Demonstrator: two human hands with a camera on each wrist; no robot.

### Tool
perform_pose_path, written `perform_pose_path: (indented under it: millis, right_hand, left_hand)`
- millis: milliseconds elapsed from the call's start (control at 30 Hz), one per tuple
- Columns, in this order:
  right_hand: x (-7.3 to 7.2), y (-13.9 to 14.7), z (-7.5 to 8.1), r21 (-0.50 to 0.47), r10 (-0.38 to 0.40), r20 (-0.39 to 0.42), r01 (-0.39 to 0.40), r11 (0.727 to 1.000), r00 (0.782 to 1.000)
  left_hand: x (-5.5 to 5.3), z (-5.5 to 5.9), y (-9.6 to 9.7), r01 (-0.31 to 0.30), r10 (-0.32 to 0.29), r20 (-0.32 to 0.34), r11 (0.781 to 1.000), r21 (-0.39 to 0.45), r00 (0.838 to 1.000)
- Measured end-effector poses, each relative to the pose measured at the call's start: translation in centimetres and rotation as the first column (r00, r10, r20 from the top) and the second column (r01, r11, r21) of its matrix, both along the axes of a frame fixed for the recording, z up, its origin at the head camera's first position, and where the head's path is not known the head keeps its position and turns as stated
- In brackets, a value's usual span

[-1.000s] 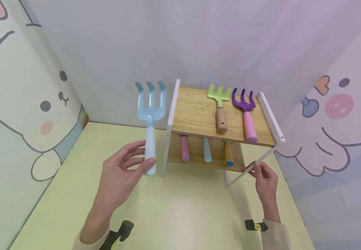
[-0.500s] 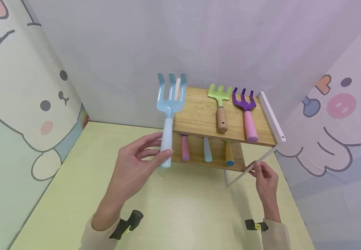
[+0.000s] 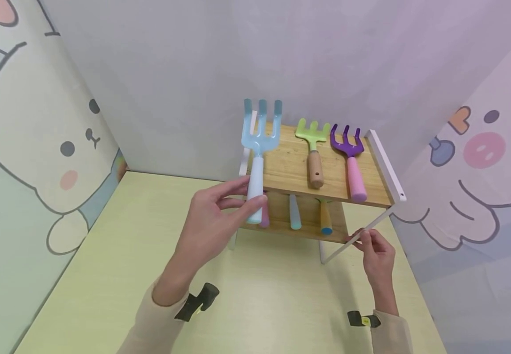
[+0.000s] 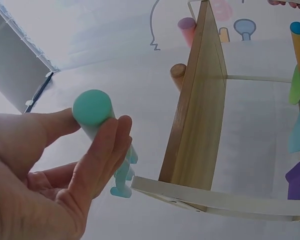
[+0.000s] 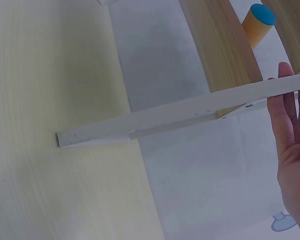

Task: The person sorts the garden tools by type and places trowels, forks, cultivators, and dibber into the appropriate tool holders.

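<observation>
My left hand pinches the handle of a light blue three-tined garden hand fork, tines up. The fork is in front of the left end of a two-tier wooden shelf with white side frames. In the left wrist view, the handle's mint end faces the camera between thumb and fingers. My right hand grips the white leg at the shelf's right side. On the top board lie a green hand fork with a wooden handle and a purple one with a pink handle.
The lower board bears tools with a pink handle, a pale blue handle and an orange handle; their heads are mostly hidden in the head view. The shelf stands on a pale table before a grey curtain.
My left hand has moved right and slightly up with the light blue hand fork, from beside the shelf to its left end. The right hand stays on the leg.
</observation>
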State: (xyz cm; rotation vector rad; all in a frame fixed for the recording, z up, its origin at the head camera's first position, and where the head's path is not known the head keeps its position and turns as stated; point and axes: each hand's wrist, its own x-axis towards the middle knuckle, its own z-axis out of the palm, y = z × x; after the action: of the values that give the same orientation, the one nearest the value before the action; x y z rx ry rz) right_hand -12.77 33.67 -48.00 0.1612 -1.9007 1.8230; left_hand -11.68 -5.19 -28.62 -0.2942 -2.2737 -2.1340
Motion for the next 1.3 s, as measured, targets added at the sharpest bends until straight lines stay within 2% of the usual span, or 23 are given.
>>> perform_pose_path:
  millis: [200,500,800,1000,1100,1300]
  right_hand:
    - [0.2,-0.3,0.3,-0.026,0.002,-0.019,-0.002,1.000,1.000]
    - [0.1,-0.2,0.4,0.014,-0.015,0.007,0.015,1.000,1.000]
    - [0.0,-0.3,0.3,0.004,-0.024,0.012,0.024,1.000,1.000]
    - [0.0,-0.3,0.2,-0.009,-0.020,0.012,0.020,1.000,1.000]
    - [0.0,-0.3,0.3,0.018,-0.026,0.023,0.026,1.000,0.999]
    - [0.1,-0.3,0.3,0.030,-0.020,0.023,0.019,0.999,1.000]
  left_hand:
    - [-0.8,0.5,0.9,-0.008,0.008,-0.003,0.998,-0.055,1.000]
    - [-1.8,1.2,2.1,0.006,-0.013,-0.053,0.992,-0.122,0.999]
    - [-3.0,1.6,2.8,0.023,-0.032,-0.039,0.976,-0.216,0.999]
    - [-3.6,2.2,3.3,-0.002,-0.013,-0.047,0.952,-0.307,0.999]
    - [-3.9,2.4,3.5,-0.023,0.001,-0.063,0.936,-0.352,0.998]
    - [-4.4,2.9,3.7,-0.050,0.017,-0.084,0.913,-0.404,0.996]
